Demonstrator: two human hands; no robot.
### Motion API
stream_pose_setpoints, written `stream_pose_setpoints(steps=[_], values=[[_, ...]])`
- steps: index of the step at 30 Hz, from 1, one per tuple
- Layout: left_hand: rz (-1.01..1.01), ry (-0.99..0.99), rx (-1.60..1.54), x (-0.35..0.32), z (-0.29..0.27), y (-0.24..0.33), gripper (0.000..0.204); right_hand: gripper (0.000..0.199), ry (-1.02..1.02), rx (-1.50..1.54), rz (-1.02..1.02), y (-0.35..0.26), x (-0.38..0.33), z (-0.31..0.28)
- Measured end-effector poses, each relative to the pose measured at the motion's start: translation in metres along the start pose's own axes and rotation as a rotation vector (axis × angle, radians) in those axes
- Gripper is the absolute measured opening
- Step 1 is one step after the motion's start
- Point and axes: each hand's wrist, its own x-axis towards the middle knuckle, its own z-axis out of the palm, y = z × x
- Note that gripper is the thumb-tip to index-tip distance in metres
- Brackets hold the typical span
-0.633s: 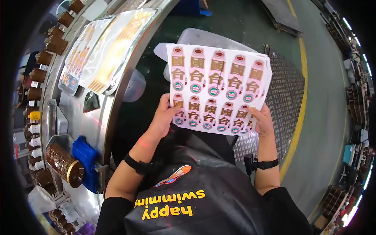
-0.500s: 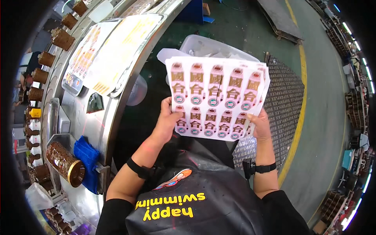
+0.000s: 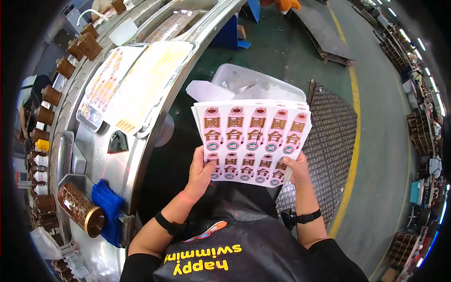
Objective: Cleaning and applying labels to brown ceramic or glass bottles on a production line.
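Note:
A stack of printed decal sheets is held up in front of me, over my lap. Two rows of pink, bottle-shaped decals with brown lettering and green round marks cover the top sheet. My left hand grips the lower left edge, thumb on top. At the lower right edge my right hand clasps it the same way. The fingers of both hands are hidden beneath the stack. The sheets are slightly fanned along the top and right edges.
On the metal bench at left lie trays with decal sheets, a blue cloth and a brown jar with a gold rim. Several brown jars line the far side. Behind the stack stands a translucent tub; a patterned mat lies on the floor.
The sheet stack sits lower in the view and a little to the left, with both hands still on it. The surroundings also shift in the picture as the view moves.

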Motion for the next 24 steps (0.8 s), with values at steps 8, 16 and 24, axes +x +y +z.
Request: stream_pose_setpoints(steps=[8,16,24], values=[[0.04,0.15,-0.034,0.007,0.002,0.0,0.032,0.028,-0.091,-0.162,-0.039,-0.002,0.003,0.007],[0.079,0.101,0.245,0.003,-0.015,-0.012,0.035,0.026,-0.042,-0.18,-0.045,0.022,-0.002,0.016],[0.089,0.0,0.085,0.014,-0.031,0.009,0.043,0.028,-0.081,-0.173,-0.049,0.011,-0.003,0.025]])
